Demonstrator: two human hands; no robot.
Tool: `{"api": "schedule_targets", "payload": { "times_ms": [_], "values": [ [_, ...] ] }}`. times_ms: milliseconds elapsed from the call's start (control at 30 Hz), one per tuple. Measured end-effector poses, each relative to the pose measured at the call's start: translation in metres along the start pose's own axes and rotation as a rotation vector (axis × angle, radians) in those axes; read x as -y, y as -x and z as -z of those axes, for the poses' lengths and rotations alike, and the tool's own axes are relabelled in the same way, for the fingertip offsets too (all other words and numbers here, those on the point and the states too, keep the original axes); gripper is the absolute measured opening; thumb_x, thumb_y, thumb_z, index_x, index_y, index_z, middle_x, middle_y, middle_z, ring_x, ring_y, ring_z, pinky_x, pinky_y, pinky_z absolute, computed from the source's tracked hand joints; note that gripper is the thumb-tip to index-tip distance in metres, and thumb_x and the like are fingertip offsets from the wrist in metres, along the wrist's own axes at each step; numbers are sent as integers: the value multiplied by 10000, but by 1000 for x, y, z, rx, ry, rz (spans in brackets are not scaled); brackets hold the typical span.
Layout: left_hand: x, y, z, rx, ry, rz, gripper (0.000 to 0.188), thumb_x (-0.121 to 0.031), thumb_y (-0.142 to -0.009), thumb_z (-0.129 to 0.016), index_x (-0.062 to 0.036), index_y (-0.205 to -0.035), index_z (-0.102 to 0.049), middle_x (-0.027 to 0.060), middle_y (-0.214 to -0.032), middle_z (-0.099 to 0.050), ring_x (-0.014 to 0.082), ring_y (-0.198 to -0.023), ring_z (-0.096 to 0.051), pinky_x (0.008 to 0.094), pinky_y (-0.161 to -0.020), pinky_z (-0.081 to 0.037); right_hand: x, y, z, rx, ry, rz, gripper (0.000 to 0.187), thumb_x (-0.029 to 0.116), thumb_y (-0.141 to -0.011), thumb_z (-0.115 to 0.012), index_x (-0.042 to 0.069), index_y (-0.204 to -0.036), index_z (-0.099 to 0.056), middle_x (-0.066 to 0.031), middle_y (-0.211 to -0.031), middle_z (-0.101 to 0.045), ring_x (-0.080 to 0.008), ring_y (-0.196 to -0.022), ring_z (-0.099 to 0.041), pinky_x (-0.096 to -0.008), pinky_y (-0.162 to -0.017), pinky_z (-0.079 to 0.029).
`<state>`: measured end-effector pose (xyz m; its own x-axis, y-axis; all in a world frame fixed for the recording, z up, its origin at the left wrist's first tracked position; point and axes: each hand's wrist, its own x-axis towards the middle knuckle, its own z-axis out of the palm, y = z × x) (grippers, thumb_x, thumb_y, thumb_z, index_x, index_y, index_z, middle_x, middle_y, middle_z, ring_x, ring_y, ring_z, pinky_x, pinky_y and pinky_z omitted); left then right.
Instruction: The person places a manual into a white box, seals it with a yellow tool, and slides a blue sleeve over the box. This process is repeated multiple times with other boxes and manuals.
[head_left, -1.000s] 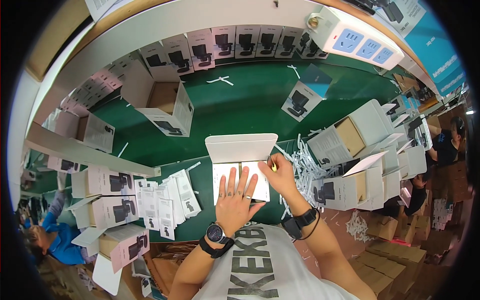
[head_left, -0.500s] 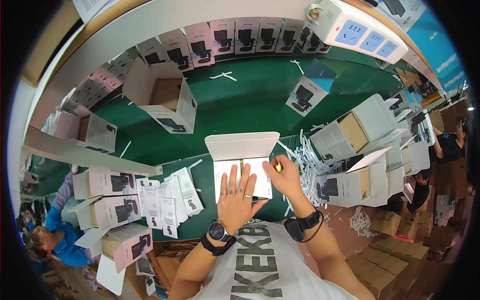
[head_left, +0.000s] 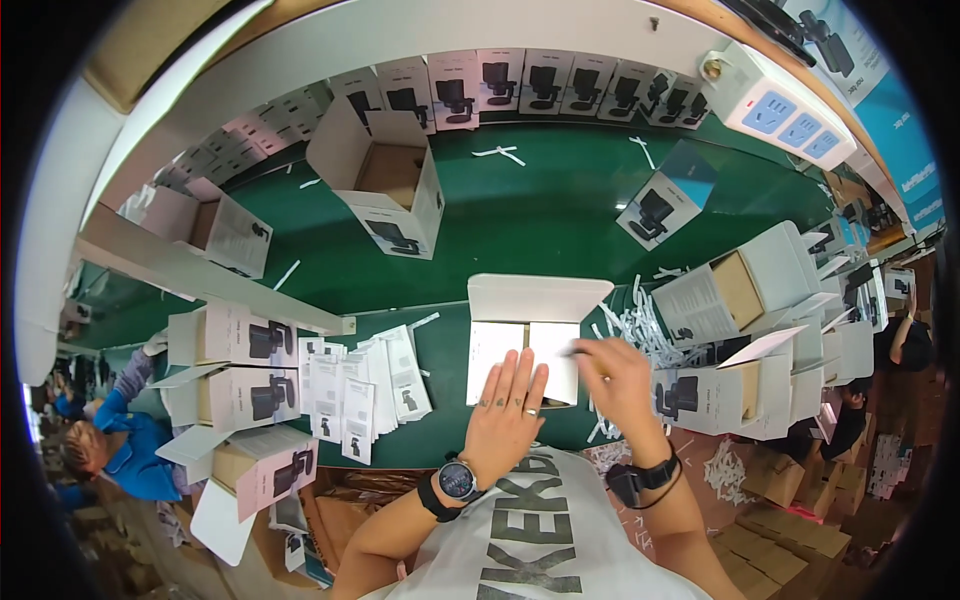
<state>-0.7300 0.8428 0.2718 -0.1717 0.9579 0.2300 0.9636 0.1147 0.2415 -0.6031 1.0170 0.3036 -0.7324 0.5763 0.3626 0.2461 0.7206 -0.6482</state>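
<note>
Near the middle of the tabletop's [head_left: 480,225] front edge, right against the worker's light shirt [head_left: 525,540], sits a white box [head_left: 492,350], its lid [head_left: 540,297] raised along the far side. Two white panels cover its top, with a narrow gap between them. The left hand [head_left: 503,413] lies flat on it, fingers straight and slightly parted, wrapped around nothing. The right hand [head_left: 622,382] is at the box's right side, fingers curled closed on a small dark thing [head_left: 573,352], too blurred for me to name; I can't tell whether it touches the box. A round watch [head_left: 458,480] sits on the left wrist and a black band [head_left: 638,485] on the right.

Toward the tabletop's left edge lie overlapping white leaflets [head_left: 403,375], with open boxes [head_left: 250,395] beyond them. On the right, just beside the right hand, white paper strips [head_left: 640,330] lie in a tangle, next to more open boxes [head_left: 705,295]. Upright cartons [head_left: 545,85] line the far edge, and a power strip [head_left: 790,120] hangs over the far right corner. Past the left edge, I see a person in blue [head_left: 135,462].
</note>
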Motion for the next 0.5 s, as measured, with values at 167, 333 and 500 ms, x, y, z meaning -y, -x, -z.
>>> {"api": "schedule_targets", "payload": {
  "times_ms": [167,333,500],
  "values": [
    [4,6,-14,10,44,-19,720,-283,-853,-758,23,-1458,-516,270,-1487,-492,434,-1457,-407,514,-1270,-241,35,-52,-70,-42,101,213,111,117,-808,-802,104,-907,-753,-40,-860,-721,-275,-789,-707,-392,-678,-541],
    [6,4,-11,27,133,-18,677,-276,-860,-751,26,-1428,-539,275,-1449,-517,433,-1438,-430,523,-1268,-243,31,-58,-89,-75,159,184,90,140,-812,-770,119,-879,-714,-20,-861,-683,-257,-786,-678,-400,-687,-517],
    [7,10,-12,14,165,-21,652,-274,-866,-744,28,-1411,-551,281,-1436,-523,430,-1429,-440,526,-1264,-248,32,-60,-89,20,24,230,131,177,-785,-788,119,-874,-712,-19,-863,-685,-264,-778,-672,-400,-692,-516]
  ]
}}
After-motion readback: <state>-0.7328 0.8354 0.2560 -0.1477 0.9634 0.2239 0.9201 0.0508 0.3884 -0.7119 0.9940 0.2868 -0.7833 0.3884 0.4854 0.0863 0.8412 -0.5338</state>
